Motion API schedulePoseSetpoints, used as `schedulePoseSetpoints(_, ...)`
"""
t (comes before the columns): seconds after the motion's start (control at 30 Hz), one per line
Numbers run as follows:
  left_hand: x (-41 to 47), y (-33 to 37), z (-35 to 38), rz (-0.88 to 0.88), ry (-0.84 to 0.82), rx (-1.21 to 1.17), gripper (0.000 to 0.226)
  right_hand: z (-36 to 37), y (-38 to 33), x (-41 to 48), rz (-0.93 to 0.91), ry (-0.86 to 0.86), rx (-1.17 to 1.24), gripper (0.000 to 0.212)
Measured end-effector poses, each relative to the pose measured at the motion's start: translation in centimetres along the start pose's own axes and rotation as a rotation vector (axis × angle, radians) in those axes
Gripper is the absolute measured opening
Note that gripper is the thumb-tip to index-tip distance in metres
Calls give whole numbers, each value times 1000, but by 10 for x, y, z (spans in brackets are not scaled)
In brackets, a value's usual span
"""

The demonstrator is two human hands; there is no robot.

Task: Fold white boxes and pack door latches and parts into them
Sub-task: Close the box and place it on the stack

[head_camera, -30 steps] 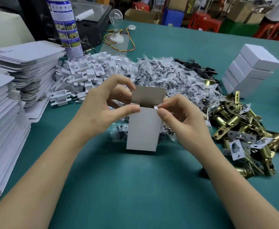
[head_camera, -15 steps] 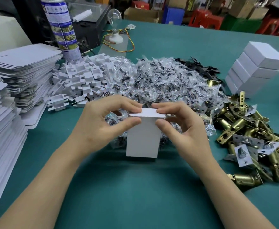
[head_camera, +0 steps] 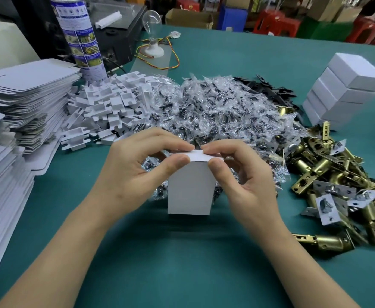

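flat box blanks (head_camera: 15, 103) sit stacked far left, same as before. left hand (head_camera: 133, 174) pinches the top left corner of the white box (head_camera: 189, 192), which stands upright on the green table (head_camera: 182, 263). its lid flap stuck up a second ago and now it's folded flat. right hand (head_camera: 248, 181) pinches the other corner, with brass latches (head_camera: 337, 185) piled to its right.

My left hand (head_camera: 126, 176) and right hand (head_camera: 250, 185) are bare, as are my left forearm (head_camera: 57, 254) and right forearm (head_camera: 297, 265) as far as they show. My fingers (head_camera: 159, 141) are slim, the thumbnails (head_camera: 180, 161) short and rounded.
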State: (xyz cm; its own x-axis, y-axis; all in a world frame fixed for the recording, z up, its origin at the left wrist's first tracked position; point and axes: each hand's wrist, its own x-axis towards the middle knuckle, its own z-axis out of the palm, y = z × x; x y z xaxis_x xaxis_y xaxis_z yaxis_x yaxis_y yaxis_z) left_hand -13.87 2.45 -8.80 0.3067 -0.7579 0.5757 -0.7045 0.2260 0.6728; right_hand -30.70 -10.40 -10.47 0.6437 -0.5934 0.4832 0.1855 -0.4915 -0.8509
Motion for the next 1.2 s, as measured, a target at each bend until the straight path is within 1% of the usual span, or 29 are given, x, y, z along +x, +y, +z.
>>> schedulePoseSetpoints(0.1, 0, 2, 2, -21, 10, -22, 16, 2, -1, -1, 4, -3, 7, 15)
schedulePoseSetpoints(0.27, -1, 5, 3, 10, 23, -26, 14, 3, -1, -1, 5, 6, 30, 15)
schedulePoseSetpoints(0.6, -1, 3, -6, 42, -56, -56, 18, -4, 0, -5, -25, -60, 40, 14)
schedulePoseSetpoints(0.77, -2, -1, -8, 47, -78, -64, 32, -11, -1, -3, -84, -76, -37, 18)
schedulePoseSetpoints(0.87, -3, -2, -7, 30, -69, -93, 32, -12, -2, -3, -122, -62, -77, 17)
schedulePoseSetpoints(1.0, -4, -3, -6, 27, -56, -103, 31, -11, -2, -4, -130, -40, -92, 16)
schedulePoseSetpoints(1.2, -4, -3, -8, 3, -67, -118, 30, -13, -1, -3, -137, -62, -122, 17)
